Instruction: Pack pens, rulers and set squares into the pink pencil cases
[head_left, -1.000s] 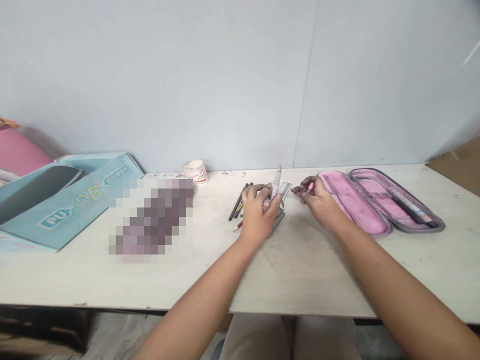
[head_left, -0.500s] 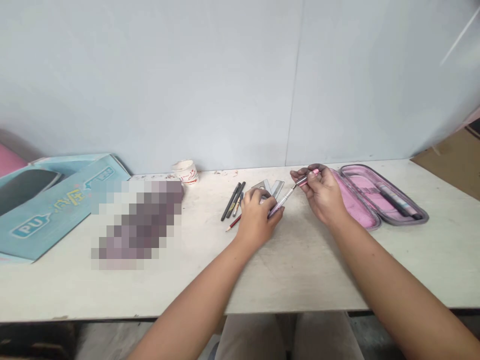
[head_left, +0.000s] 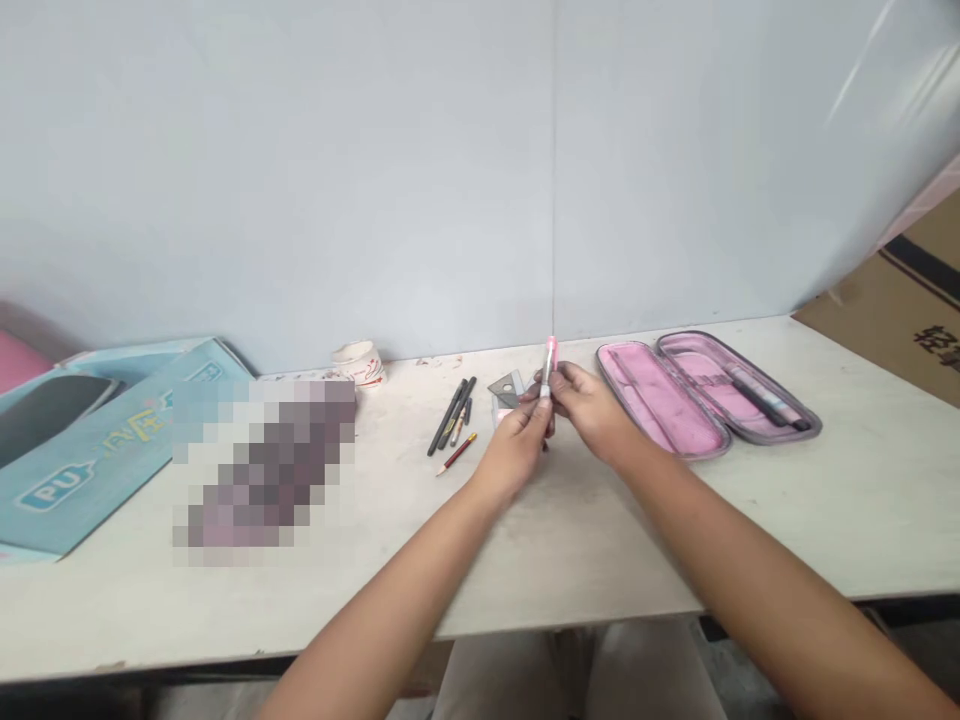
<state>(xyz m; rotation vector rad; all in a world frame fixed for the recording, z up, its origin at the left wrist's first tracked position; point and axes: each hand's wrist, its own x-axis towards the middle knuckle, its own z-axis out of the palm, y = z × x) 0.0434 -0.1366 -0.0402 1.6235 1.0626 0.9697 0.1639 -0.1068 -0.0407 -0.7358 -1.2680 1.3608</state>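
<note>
Left hand: pinching the pink pen low on its barrel, fingers curled.
Right hand: pinching the same pen from the other side, fingertips beside my left hand's.
Pen: upright between my hands, pink end up, over the table.
Left of the pen: black pens and a red pencil lying together.
Just behind the pen: a triangle ruler.
Right of the pen: an open pink pencil case, with a dark marker inside.
</note>
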